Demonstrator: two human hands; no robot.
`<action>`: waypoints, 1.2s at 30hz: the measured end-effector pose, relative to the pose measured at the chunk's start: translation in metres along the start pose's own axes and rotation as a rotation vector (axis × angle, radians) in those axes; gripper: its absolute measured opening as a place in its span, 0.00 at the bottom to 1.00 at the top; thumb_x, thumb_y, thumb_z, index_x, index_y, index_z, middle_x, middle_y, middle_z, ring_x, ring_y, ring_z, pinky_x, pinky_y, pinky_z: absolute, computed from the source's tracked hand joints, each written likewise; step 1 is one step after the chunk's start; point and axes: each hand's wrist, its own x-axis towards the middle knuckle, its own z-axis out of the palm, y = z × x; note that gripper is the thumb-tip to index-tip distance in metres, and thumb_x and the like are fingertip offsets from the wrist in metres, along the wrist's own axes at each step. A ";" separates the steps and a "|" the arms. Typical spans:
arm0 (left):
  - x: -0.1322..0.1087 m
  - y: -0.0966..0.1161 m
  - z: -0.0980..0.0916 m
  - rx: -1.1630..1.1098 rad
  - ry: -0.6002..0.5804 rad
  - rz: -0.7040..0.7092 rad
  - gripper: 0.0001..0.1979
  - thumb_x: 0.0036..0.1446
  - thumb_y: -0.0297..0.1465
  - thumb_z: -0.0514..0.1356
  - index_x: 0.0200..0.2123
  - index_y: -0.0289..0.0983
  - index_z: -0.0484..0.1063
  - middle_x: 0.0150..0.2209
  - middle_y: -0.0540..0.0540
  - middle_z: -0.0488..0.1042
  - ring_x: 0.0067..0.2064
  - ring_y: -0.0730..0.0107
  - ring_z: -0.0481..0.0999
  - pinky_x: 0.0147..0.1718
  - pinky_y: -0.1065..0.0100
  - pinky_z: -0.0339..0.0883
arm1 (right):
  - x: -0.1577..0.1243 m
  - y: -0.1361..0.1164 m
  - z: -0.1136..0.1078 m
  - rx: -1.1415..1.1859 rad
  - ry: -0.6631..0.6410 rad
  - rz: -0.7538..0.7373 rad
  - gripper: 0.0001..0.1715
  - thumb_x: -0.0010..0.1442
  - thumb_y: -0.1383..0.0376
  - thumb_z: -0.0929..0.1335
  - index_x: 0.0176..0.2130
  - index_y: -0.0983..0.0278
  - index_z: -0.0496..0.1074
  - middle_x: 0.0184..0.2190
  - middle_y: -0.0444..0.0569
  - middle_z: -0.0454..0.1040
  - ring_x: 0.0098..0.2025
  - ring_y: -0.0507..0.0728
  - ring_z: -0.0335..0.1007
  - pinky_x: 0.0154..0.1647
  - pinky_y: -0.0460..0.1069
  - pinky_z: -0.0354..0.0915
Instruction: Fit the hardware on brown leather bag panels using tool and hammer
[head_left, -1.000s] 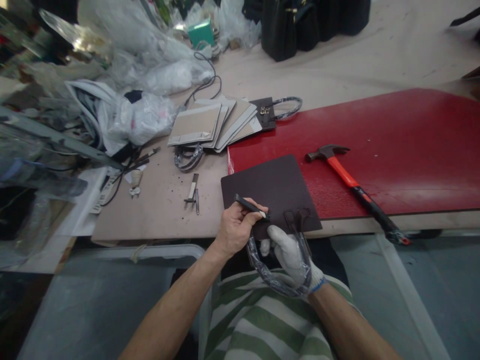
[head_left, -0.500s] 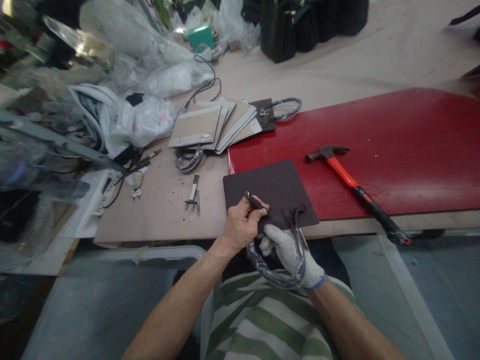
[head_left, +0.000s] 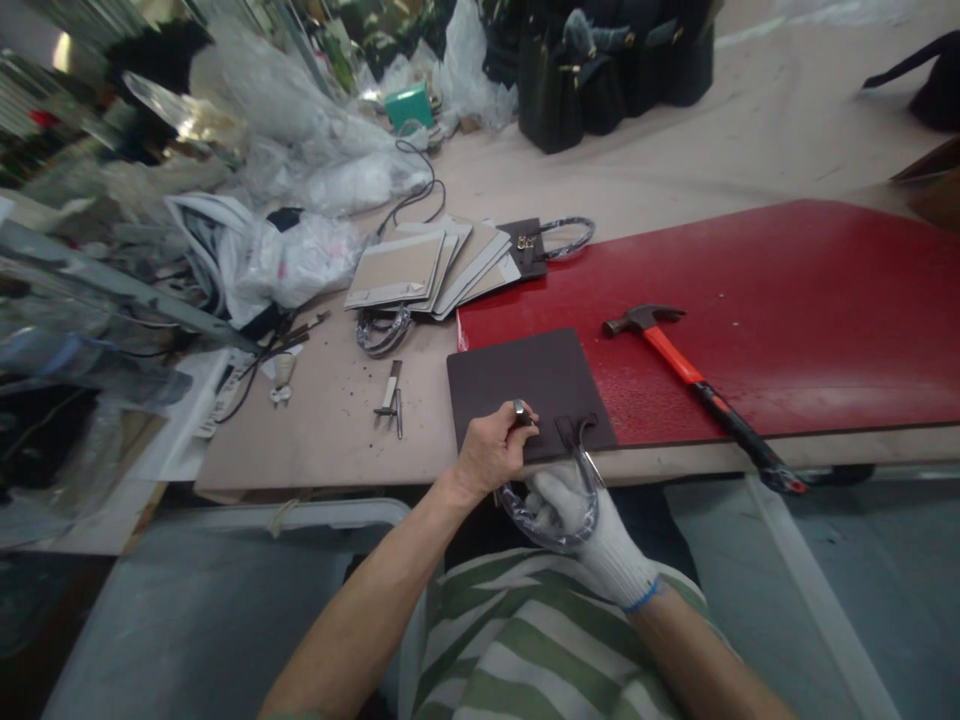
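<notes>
A dark brown leather panel (head_left: 525,380) lies at the near edge of the table, partly on the red board (head_left: 787,300). My left hand (head_left: 491,452), bare, is closed round a thin dark tool (head_left: 520,409) held upright, its tip down at the panel's near edge. My right hand (head_left: 577,520), in a white glove, grips the plastic-wrapped bag handle (head_left: 551,510) that hangs from the panel's front edge below the table.
A hammer (head_left: 690,380) with an orange and black handle lies on the red board to the right. Small metal tools (head_left: 391,388) and a stack of bag panels (head_left: 427,262) lie to the left. Plastic bags and black handbags (head_left: 600,65) crowd the far side.
My left hand has swung the dark tool from lying slanted across the panel to standing upright. The view has tilted, and both hands sit closer to the table edge.
</notes>
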 end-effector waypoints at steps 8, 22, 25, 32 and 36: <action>-0.001 -0.005 0.004 0.096 -0.028 0.053 0.06 0.63 0.28 0.59 0.43 0.40 0.71 0.41 0.44 0.83 0.42 0.61 0.84 0.43 0.64 0.78 | -0.028 -0.052 -0.112 -0.814 0.210 -0.133 0.21 0.64 0.49 0.63 0.39 0.60 0.76 0.30 0.52 0.77 0.28 0.60 0.73 0.26 0.52 0.64; -0.003 -0.010 0.009 0.120 -0.011 0.075 0.08 0.61 0.27 0.59 0.44 0.40 0.71 0.39 0.45 0.82 0.39 0.60 0.85 0.41 0.64 0.78 | 0.042 -0.148 -0.171 -1.941 0.668 -0.399 0.21 0.67 0.55 0.66 0.49 0.69 0.73 0.41 0.65 0.73 0.42 0.73 0.71 0.37 0.60 0.60; -0.002 -0.010 0.010 0.111 -0.007 0.082 0.07 0.61 0.27 0.60 0.43 0.40 0.71 0.39 0.44 0.82 0.39 0.59 0.85 0.41 0.63 0.78 | 0.051 -0.161 -0.191 -1.969 0.653 -0.471 0.19 0.66 0.56 0.67 0.46 0.70 0.75 0.47 0.70 0.72 0.46 0.74 0.70 0.40 0.60 0.59; -0.001 -0.010 0.010 0.094 -0.001 0.076 0.05 0.62 0.27 0.60 0.42 0.40 0.70 0.38 0.45 0.82 0.40 0.59 0.85 0.41 0.64 0.77 | 0.067 -0.186 -0.230 -1.776 0.423 -0.385 0.22 0.67 0.59 0.64 0.55 0.69 0.72 0.48 0.68 0.75 0.44 0.68 0.74 0.41 0.59 0.61; -0.002 -0.011 0.011 0.081 0.013 0.080 0.05 0.63 0.26 0.59 0.42 0.41 0.70 0.38 0.46 0.82 0.39 0.61 0.84 0.41 0.66 0.76 | 0.056 -0.181 -0.229 -1.731 0.387 -0.234 0.12 0.64 0.61 0.64 0.38 0.64 0.74 0.34 0.58 0.76 0.33 0.64 0.73 0.32 0.55 0.61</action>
